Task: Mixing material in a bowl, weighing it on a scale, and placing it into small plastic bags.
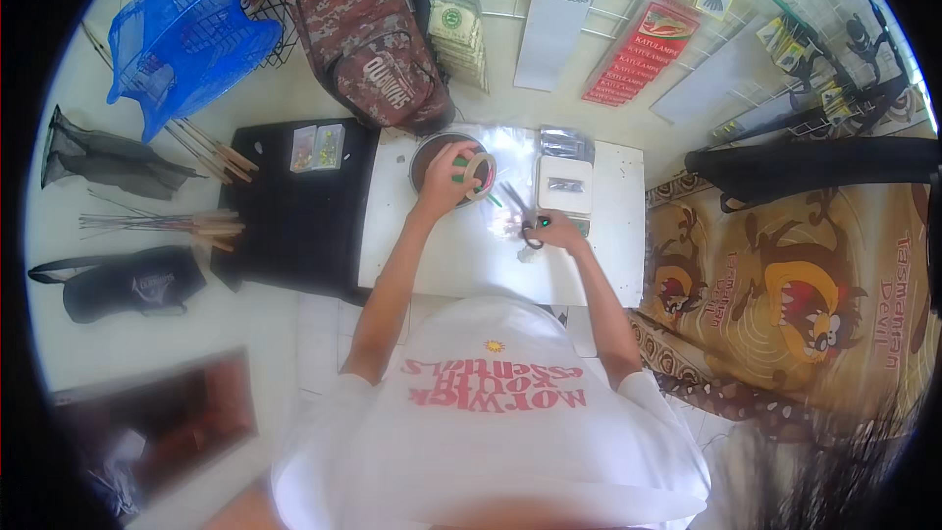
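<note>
My left hand (444,180) grips a roll of tape (481,175), held on edge over the right rim of a round bowl (421,168). Something green (459,168) shows between the fingers, partly hidden. Brown contents fill the bowl as far as I can see past the hand. My right hand (561,231) has hold of a pair of scissors (519,199) by the dark handles, blades pointing up and to the left. Clear plastic (508,151) lies on the white table (441,258) between the hands. A small crumpled whitish piece (528,255) sits just below the scissors.
A small packet (565,185) rests on a white weighing scale (564,202), with dark packets (567,143) behind it. On the black surface (294,235) at left stands an open compartment box (317,148). A camouflage bag (390,66) hangs close above the bowl.
</note>
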{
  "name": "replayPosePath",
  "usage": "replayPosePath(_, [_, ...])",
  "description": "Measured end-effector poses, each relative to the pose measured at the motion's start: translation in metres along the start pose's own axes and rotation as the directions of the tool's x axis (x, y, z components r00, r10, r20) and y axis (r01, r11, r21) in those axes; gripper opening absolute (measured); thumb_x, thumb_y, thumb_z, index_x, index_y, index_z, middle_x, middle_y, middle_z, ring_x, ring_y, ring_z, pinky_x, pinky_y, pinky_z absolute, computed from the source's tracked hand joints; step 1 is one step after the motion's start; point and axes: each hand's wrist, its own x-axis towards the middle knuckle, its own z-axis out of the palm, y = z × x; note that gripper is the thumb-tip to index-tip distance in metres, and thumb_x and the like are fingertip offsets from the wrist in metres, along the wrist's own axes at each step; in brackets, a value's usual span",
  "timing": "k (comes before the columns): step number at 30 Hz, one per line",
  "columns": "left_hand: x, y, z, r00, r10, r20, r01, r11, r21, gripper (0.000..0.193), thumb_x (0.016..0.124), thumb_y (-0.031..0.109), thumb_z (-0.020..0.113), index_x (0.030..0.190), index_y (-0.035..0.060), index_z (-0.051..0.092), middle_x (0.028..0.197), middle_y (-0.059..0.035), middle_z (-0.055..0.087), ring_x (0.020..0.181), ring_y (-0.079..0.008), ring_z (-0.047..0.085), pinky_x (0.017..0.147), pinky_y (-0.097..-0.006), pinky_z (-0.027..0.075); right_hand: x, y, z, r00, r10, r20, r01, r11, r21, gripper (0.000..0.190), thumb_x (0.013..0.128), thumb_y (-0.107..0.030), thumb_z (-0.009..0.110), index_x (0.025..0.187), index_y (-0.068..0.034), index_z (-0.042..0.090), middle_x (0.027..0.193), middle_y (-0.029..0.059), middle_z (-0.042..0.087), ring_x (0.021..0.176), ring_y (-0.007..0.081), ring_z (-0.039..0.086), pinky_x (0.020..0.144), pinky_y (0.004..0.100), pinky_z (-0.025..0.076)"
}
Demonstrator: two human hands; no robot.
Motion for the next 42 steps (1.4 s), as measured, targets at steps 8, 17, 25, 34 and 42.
replayPosePath(8, [0.010, 0.002, -0.001, 0.998, -0.037, 0.049, 0.038, 0.999, -0.020, 0.061, 0.062, -0.012, 0.070, 0.118, 0.0041, 0.052, 0.104, -0.0080, 0.052, 0.094, -0.0156, 0.058, 0.079, -0.0272, 0.055, -0.040, -0.087, -0.075, 0.957, -0.269, 0.113, 0.288, 0.929, -0.231, 0.042, 0.064, -0.035, 0.072, 0.085, -0.001, 0.060, 0.065, 0.0082, 0.055, 0.062, 0.0169, 0.051, 0.057, 0.0299, 0.041])
replayPosePath(17, [0.013, 0.018, -0.006, 0.995, -0.090, 0.053, 0.090, 0.996, -0.002, 0.064, 0.063, -0.009, 0.068, 0.121, 0.0095, 0.050, 0.103, -0.0062, 0.052, 0.095, -0.0173, 0.056, 0.077, -0.0312, 0.057, -0.028, -0.123, -0.069, 0.941, -0.328, 0.089, 0.336, 0.858, -0.389, 0.052, 0.057, -0.040, 0.072, 0.091, -0.001, 0.060, 0.073, 0.0170, 0.061, 0.068, 0.0316, 0.057, 0.064, 0.0375, 0.045])
replayPosePath(25, [0.011, 0.025, -0.011, 0.994, -0.012, 0.108, 0.009, 0.999, 0.031, 0.065, 0.064, -0.012, 0.066, 0.123, 0.0109, 0.050, 0.103, -0.0056, 0.050, 0.095, -0.0179, 0.056, 0.077, -0.0292, 0.056, -0.012, -0.135, -0.065, 0.904, -0.385, 0.188, 0.428, 0.806, -0.409, 0.056, 0.057, -0.037, 0.073, 0.100, -0.003, 0.062, 0.079, 0.0196, 0.064, 0.071, 0.0338, 0.062, 0.068, 0.0390, 0.049])
replayPosePath(34, [0.009, 0.027, -0.011, 0.992, 0.017, 0.123, -0.020, 0.999, 0.028, 0.065, 0.066, -0.015, 0.063, 0.124, 0.0111, 0.050, 0.104, -0.0053, 0.050, 0.094, -0.0159, 0.055, 0.077, -0.0270, 0.055, -0.001, -0.135, -0.065, 0.891, -0.356, 0.282, 0.437, 0.840, -0.320, 0.051, 0.059, -0.035, 0.075, 0.092, 0.001, 0.063, 0.075, 0.0193, 0.063, 0.067, 0.0309, 0.060, 0.065, 0.0375, 0.047])
replayPosePath(42, [0.009, 0.026, -0.009, 0.991, 0.011, 0.135, -0.021, 0.997, 0.073, 0.064, 0.066, -0.015, 0.063, 0.123, 0.0110, 0.050, 0.106, -0.0059, 0.049, 0.095, -0.0170, 0.057, 0.077, -0.0271, 0.055, 0.000, -0.128, -0.064, 0.855, -0.454, 0.250, 0.516, 0.788, -0.336, 0.051, 0.059, -0.036, 0.075, 0.088, 0.003, 0.061, 0.068, 0.0192, 0.059, 0.060, 0.0285, 0.055, 0.060, 0.0360, 0.045])
